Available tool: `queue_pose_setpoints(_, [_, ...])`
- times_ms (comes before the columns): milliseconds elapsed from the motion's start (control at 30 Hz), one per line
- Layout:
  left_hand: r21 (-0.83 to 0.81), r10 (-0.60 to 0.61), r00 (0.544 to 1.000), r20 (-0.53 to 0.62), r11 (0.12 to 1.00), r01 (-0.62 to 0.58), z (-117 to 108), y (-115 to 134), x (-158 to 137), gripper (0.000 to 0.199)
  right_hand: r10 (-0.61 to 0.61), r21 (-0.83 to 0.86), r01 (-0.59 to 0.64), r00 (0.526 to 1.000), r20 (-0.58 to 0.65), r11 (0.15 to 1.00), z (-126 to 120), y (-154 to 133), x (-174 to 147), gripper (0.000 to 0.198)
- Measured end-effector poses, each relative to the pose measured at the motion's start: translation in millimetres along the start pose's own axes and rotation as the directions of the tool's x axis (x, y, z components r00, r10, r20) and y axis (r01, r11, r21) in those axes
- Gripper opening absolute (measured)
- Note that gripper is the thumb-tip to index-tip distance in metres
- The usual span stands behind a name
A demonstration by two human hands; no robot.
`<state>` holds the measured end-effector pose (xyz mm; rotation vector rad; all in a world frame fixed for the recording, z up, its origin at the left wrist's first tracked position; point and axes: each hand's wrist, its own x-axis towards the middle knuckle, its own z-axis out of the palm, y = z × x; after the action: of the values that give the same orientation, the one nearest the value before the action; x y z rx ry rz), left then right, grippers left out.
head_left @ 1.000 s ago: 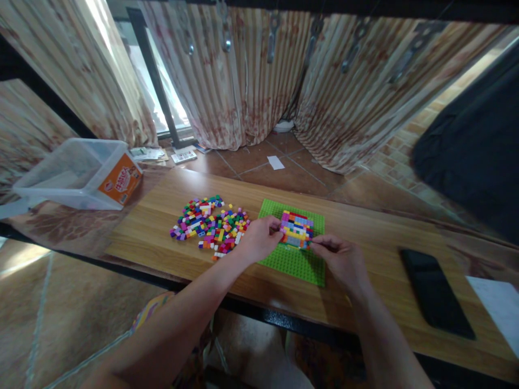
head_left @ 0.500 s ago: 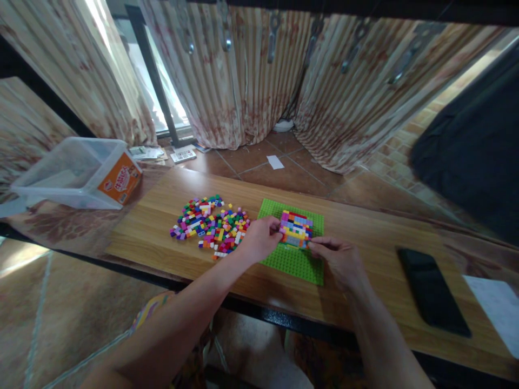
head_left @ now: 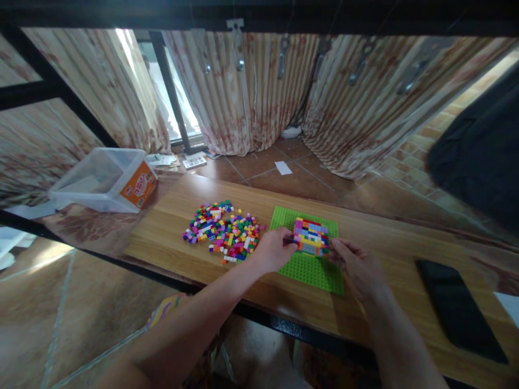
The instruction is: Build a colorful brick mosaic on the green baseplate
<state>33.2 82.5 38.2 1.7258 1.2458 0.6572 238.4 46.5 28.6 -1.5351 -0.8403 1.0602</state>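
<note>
A multicoloured toy brick build (head_left: 311,236) sits over the upper part of a green studded baseplate (head_left: 312,274). At its left edge, my left hand (head_left: 276,249) is closed, thumb and fingers pinched against the side of the build. From the right, my right hand (head_left: 359,263) grips the opposite edge between thumb and fingers. My fingers partly cover both sides of the build, so I cannot make out any single small brick in them. To the left of the baseplate, loose toy bricks (head_left: 230,237) of many colours lie spread in a pile.
The wooden tabletop (head_left: 162,237) carries a black phone-like slab (head_left: 458,308) at the right. A clear plastic bin (head_left: 97,186) with an orange label stands beyond the table's left end. White paper (head_left: 283,167) lies on the tiled floor before the striped curtains (head_left: 243,97).
My view has tilted and turned left, so everything appears further right and lower. Both hands stay at the build's sides; the right fingers have shifted slightly along its edge.
</note>
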Motion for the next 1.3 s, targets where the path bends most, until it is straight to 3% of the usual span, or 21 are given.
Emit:
queue_pose_setpoints(133, [0.003,0.001,1.0,0.016,1.0,-0.001,6.9,0.5,-2.6,0.023,-0.026,-0.01,0.026,0.999,-0.048,1.0,-1.7,3.4,5.3,0.04])
queue_pose_setpoints(233, [0.058,0.04,0.998,0.045,0.997,-0.042,-2.0,2.6,-4.9,0.023,-0.053,-0.042,0.052,0.998,-0.028,0.998,-4.0,5.6,6.6,0.04])
queue_pose_setpoints(333, [0.153,0.071,0.997,0.018,0.986,-0.073,-25.8,2.1,-4.8,0.024,-0.084,-0.079,0.081,0.996,-0.037,0.994,-6.2,6.3,6.0,0.041])
queue_pose_setpoints(467, [0.416,0.059,0.988,-0.141,0.909,0.005,-72.3,-4.3,-3.4,0.028,-0.103,-0.105,0.093,0.99,-0.092,0.99,-7.0,3.7,3.3,0.04])
queue_pose_setpoints(633, [0.63,0.028,0.997,0.069,0.774,-0.065,-110.4,-9.3,-13.6,0.025,-0.091,-0.122,0.08,0.992,-0.087,0.989,-5.8,1.2,2.6,0.039])
queue_pose_setpoints(733, [0.682,0.027,0.988,0.152,0.721,-0.125,-113.5,-7.2,-22.5,0.029,-0.105,-0.145,0.095,0.992,-0.066,0.985,-5.3,1.6,3.1,0.038])
queue_pose_setpoints(1000, [0.735,0.03,0.983,0.179,0.661,-0.154,-106.2,-3.1,-27.7,0.024,-0.122,-0.201,0.107,0.991,-0.064,0.974,-3.5,-0.6,1.6,0.039])
queue_pose_setpoints(1300, [0.794,0.076,0.993,0.087,0.596,-0.115,-95.9,-15.8,-20.9,0.022,-0.096,-0.186,0.082,0.993,-0.071,0.979,-2.1,-2.2,2.0,0.036])
